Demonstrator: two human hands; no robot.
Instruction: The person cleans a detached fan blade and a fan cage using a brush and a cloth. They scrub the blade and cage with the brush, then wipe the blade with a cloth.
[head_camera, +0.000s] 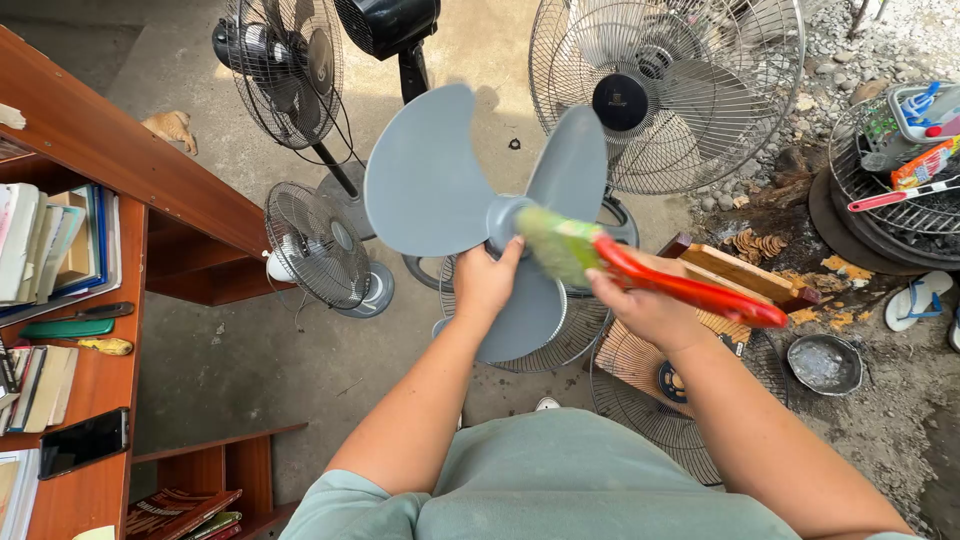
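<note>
Fan blade (470, 200): grey, three-lobed, held up at chest height over the concrete floor (250, 360); upper lobes free in the air, lower lobe overlapping a fan guard (560, 340) lying below

Left hand (487, 280): grip closed around the blade's hub from beneath

Right hand (645, 310): grip closed on the red handle of a brush (640, 265); its greenish, blurred bristles lie against the hub

Floor: small standing fan (318, 245) just left of the blade; dark fan (285, 65) behind it; large wire-caged fan (665, 85) upper right, close to the blade's tip; open concrete between the small fan and the shelf

Left edge: wooden shelf (110, 150) with books (50, 240) and a phone (85, 440)

Right edge: metal bowl (825, 363), gravel, a sandal (918, 298)
</note>
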